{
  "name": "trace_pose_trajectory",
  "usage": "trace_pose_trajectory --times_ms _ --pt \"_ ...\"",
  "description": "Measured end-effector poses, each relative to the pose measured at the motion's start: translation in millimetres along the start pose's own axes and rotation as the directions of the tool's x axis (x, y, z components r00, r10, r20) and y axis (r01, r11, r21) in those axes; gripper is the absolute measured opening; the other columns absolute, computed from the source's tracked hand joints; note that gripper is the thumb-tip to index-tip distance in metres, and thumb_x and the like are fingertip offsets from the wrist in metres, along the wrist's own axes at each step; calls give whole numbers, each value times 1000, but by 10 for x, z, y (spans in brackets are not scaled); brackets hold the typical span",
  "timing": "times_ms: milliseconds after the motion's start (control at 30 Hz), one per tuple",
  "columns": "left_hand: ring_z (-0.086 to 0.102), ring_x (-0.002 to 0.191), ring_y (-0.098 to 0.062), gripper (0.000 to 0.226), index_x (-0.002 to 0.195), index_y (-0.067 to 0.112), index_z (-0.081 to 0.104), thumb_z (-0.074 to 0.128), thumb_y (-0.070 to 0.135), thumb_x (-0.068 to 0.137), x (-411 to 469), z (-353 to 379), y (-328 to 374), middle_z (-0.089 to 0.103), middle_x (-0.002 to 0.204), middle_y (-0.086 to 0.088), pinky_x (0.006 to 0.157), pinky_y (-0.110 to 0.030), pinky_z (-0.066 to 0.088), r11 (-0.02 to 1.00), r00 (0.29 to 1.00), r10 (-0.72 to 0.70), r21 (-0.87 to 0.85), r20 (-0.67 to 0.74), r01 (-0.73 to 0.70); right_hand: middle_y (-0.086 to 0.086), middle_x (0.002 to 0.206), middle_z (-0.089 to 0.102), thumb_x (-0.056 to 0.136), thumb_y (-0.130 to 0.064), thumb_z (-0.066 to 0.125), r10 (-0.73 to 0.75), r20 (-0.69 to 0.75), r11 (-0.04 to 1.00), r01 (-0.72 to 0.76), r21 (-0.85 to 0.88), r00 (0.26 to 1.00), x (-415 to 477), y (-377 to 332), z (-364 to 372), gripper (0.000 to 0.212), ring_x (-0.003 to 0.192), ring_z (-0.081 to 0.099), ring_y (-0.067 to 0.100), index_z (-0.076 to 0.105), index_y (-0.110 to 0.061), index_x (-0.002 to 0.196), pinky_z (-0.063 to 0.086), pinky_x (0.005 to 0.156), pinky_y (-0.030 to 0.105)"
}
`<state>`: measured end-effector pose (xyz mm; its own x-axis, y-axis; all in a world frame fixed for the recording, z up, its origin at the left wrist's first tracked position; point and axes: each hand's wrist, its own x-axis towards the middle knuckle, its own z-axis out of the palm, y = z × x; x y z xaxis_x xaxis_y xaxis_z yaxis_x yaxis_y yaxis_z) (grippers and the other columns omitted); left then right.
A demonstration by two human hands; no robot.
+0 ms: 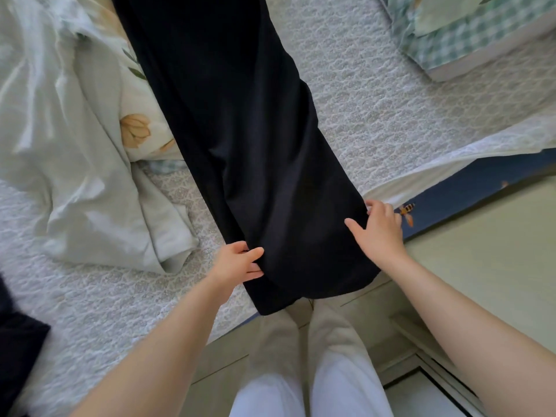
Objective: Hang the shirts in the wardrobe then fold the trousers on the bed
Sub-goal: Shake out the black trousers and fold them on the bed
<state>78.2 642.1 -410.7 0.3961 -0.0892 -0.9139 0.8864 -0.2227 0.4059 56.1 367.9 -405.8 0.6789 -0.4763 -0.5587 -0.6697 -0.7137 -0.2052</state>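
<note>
Dark trousers (240, 130) flat on bed (376, 100); left hand (237, 263), right hand (380, 227): fingers (374, 206) clamped on side edges.

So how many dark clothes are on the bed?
2. The black trousers stretch along the bed's middle; another dark garment sits at the lower left edge, cropped. More may lie out of view.
</note>
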Motion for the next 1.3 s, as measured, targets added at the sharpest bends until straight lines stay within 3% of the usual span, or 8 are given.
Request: trace_pose_trajectory --times_ms 100,233,633,733,833,1000,1133,1300 --pt "72 97 -24 28 120 10 62 65 9 93 -31 84 -6 72 114 -7 85 -36 58 999 999 14 -30 43 -12 15 138 39 88 -59 56 114 74 993 -111 -44 991 43 53 -97 65 133 27 38 47 -12 131 32 104 49" --pt "67 110 -21 46 133 18 54 69 9 90 -64 181 -52 68 123 1 96 -42 54 993 993 42 -115 115 -29 3 110 62 76 -70 53 49 195 992 -71 109 980 0 183 -157 60 112 54 30 59 -18 106 46 93 51" --pt "66 111 -14 72 130 22 56 88 30 65 -382 78 -117 70 120 8 100 -40 51 997 954 -54 65 295 36 -12 102 70 92 -49 56 -161 363 912 -3 411 918 -413 217 -324 29 97 66 9 67 -28 109 54 85 31" --pt "68 103 -11 67 124 28 59 83 48 65 -457 -144 -219 72 113 10 92 -32 55 978 977 -97 202 192 57 -9 93 72 92 -48 57 -149 429 934 -15 356 891 -476 244 -267 30 87 68 9 68 -21 97 55 80 30" --pt "63 83 -8 23 108 21 66 68 36 91 -492 -271 -295 71 102 4 61 -10 48 910 984 -145 406 106 91 -8 94 66 95 -32 57 -153 465 986 103 132 872 -487 307 -86 14 92 64 16 60 -20 99 48 69 25" --pt "70 94 -18 29 105 15 70 58 41 96 -381 -327 -312 75 99 3 78 -26 52 851 986 -155 516 62 101 10 108 62 96 -20 54 -65 294 996 81 -40 954 -380 339 21 30 97 58 26 50 -10 124 44 71 33" --pt "71 76 -21 30 93 7 70 61 36 95 -287 -282 -151 75 87 -7 76 -34 55 915 999 -12 404 -34 25 8 108 61 88 -25 57 -32 348 958 127 -255 937 -291 310 -47 29 97 57 29 54 -14 114 52 79 39" --pt "65 82 -18 18 91 14 60 68 30 91 -72 -252 219 66 90 -4 86 -38 56 973 955 165 197 -247 -117 8 116 56 92 -6 46 -242 -37 967 238 -94 970 -75 -48 -306 30 108 53 28 57 -10 119 39 78 33"
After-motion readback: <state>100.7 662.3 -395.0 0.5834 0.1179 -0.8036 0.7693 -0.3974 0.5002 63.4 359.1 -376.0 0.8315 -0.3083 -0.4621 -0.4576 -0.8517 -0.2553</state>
